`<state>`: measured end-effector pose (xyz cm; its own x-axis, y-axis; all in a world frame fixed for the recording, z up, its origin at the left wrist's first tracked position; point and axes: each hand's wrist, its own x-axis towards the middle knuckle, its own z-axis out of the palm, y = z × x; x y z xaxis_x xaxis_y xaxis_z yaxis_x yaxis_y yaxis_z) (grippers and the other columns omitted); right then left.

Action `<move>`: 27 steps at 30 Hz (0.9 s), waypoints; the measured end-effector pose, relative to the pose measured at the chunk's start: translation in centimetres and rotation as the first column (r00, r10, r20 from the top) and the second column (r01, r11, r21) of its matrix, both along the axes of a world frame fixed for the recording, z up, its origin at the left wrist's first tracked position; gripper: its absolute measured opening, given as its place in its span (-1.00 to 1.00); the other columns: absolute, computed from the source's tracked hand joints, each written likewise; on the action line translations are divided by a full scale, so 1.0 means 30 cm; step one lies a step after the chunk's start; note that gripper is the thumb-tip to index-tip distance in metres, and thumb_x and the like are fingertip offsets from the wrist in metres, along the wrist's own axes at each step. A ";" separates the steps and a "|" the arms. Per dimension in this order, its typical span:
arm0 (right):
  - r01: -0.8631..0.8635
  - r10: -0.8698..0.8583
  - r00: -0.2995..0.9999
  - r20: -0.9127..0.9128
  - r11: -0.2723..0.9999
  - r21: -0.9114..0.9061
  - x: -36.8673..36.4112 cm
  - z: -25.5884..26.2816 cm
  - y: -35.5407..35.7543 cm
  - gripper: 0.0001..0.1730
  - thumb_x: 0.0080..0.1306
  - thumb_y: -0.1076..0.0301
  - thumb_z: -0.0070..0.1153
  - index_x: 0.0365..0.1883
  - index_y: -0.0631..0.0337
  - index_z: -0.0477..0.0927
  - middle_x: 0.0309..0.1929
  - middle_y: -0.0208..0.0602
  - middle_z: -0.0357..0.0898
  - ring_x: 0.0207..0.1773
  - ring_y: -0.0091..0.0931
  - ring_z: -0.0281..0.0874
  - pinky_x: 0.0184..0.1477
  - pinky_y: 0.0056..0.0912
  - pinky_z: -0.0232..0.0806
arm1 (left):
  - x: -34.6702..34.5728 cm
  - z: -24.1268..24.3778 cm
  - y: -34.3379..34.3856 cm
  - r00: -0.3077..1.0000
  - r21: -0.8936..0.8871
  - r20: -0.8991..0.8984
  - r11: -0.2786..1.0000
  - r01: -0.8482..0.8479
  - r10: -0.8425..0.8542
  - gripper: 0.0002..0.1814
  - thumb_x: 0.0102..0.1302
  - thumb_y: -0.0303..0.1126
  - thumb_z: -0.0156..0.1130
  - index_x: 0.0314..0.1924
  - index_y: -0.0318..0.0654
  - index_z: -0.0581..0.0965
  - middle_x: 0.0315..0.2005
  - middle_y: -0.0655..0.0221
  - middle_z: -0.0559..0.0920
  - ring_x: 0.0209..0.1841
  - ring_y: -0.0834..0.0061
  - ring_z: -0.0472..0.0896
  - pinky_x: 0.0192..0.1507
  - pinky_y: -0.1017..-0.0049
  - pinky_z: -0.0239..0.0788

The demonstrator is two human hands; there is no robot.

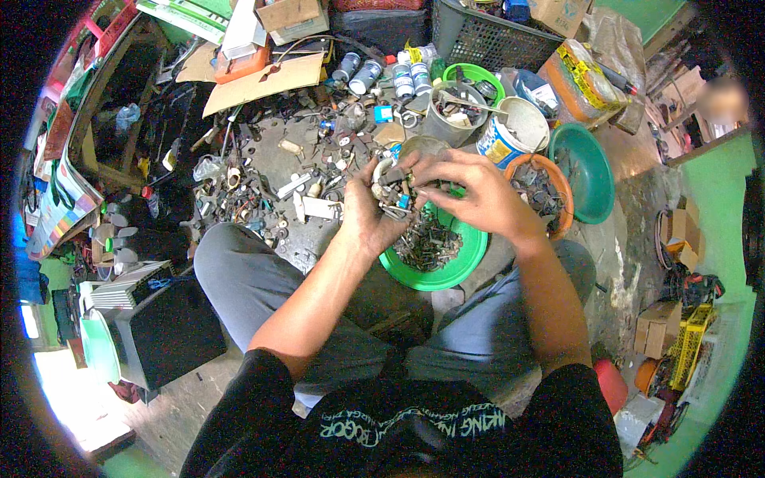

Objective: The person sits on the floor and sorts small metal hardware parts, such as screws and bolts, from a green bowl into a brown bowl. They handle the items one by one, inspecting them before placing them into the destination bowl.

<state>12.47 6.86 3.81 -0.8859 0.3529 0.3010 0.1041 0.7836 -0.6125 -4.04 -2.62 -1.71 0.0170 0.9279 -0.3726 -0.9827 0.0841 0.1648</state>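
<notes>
My left hand (366,218) is cupped, palm up, around a handful of small mixed metal and plastic parts (397,194), with a blue piece among them. Over that handful reaches my right hand (478,188), its fingers bent towards the parts and slightly blurred. Whether its fingertips pinch a piece cannot be made out. Below both hands, between my knees, a bright green basin (435,279) holds many screws and small metal bits (427,242). An orange bowl (563,209) of dark parts stands to the right of my right hand.
Loose hardware (251,197) litters the concrete floor ahead. Behind it stand several spray cans (366,76), a clear tub (454,128), a white bucket (526,119) and a teal basin (600,179). A black box (173,334) is at left. Another person (723,101) shows at far right.
</notes>
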 end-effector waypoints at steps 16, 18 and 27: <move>0.041 -0.056 0.996 0.067 0.978 0.204 -0.077 -0.028 -0.054 -0.81 0.26 0.38 0.26 -0.14 0.06 0.68 -0.13 -0.17 0.55 -0.11 -0.08 0.61 -0.12 -0.03 0.46 | -0.005 -0.046 -0.008 0.990 -0.113 -0.126 0.992 0.051 -0.065 -0.54 0.56 -0.07 -0.21 0.10 -0.17 0.54 -0.08 0.25 0.69 -0.01 0.32 0.66 0.14 0.12 0.44; 0.038 -0.058 0.995 0.080 0.973 0.229 -0.077 -0.042 -0.048 -0.84 0.27 0.36 0.26 -0.17 0.11 0.64 -0.15 -0.17 0.54 -0.12 -0.07 0.61 -0.13 -0.02 0.46 | 0.000 -0.038 -0.009 0.992 -0.082 -0.108 0.995 0.056 -0.064 -0.55 0.56 -0.06 -0.21 0.09 -0.17 0.55 -0.09 0.26 0.69 -0.03 0.32 0.67 0.13 0.12 0.45; 0.093 -0.098 0.995 0.037 0.989 0.118 -0.061 -0.020 -0.024 -0.77 0.37 0.28 0.16 -0.07 0.18 0.57 0.00 -0.05 0.57 0.01 -0.02 0.59 0.05 0.00 0.44 | -0.012 -0.025 -0.009 0.999 0.016 -0.043 1.000 0.022 -0.021 -0.52 0.58 -0.07 -0.27 0.11 -0.19 0.53 -0.08 0.27 0.68 -0.02 0.29 0.65 0.06 0.13 0.51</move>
<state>10.66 6.16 3.21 -0.8627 0.4013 0.3077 0.2057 0.8343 -0.5115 -4.39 -2.89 -2.45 0.0212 0.9333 -0.3584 -0.9728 0.1020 0.2081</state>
